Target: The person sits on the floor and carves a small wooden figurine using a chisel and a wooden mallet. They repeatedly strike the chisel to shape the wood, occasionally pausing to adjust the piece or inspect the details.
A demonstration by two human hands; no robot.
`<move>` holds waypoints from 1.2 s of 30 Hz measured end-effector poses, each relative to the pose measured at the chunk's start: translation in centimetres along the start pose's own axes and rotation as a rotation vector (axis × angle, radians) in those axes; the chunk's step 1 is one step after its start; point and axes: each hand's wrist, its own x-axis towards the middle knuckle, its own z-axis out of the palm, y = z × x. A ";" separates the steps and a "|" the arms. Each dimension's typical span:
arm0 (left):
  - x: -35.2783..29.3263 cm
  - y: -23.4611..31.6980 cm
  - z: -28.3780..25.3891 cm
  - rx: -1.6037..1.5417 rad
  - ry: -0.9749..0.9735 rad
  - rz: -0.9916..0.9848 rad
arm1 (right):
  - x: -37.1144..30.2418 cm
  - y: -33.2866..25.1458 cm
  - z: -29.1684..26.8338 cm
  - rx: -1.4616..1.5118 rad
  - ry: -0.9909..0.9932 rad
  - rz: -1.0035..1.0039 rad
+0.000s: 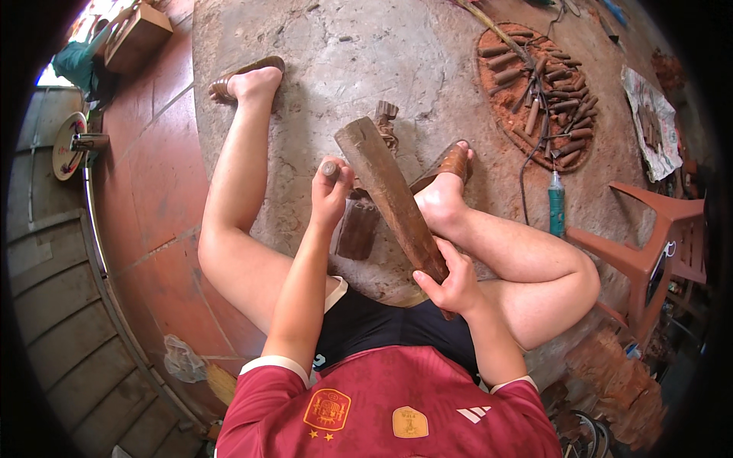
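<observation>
My left hand (330, 200) is closed round a short brown rod-like piece (330, 169), seen nearly end-on with its rounded tip pointing up at me. My right hand (452, 281) grips the narrow end of a long wooden mallet (389, 195), a club-like piece that widens toward its far end. The mallet slants up and to the left, and its broad end is close beside my left hand. Between my feet, below the mallet, a dark wooden block (356, 230) sits on the concrete. Behind the mallet stands a brown upright piece (386, 114), partly hidden.
At the far right an oval heap of reddish dust (500, 99) bears several brown wooden handles (565, 95). A green power tool (556, 204) with a dark cord lies near it. A brown plastic chair (641, 237) stands at right, a wooden box (137, 38) at far left.
</observation>
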 end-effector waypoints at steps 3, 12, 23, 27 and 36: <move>0.3 -0.6 -0.2 0.053 0.010 0.015 | 0.3 0.2 0.1 -0.024 0.003 0.002; 0.6 0.0 0.6 0.097 -0.098 -0.079 | 2.5 -0.6 -1.1 -0.179 0.018 -0.236; 1.1 0.1 1.0 0.303 -0.150 -0.097 | 5.5 -3.1 -3.2 -0.369 -0.070 -0.212; 1.1 -0.1 0.3 0.292 -0.226 -0.139 | 5.6 -3.6 -3.9 -0.454 -0.200 -0.121; 0.9 0.2 0.2 0.251 -0.232 -0.186 | 4.8 -4.1 -3.4 -0.552 -0.215 -0.078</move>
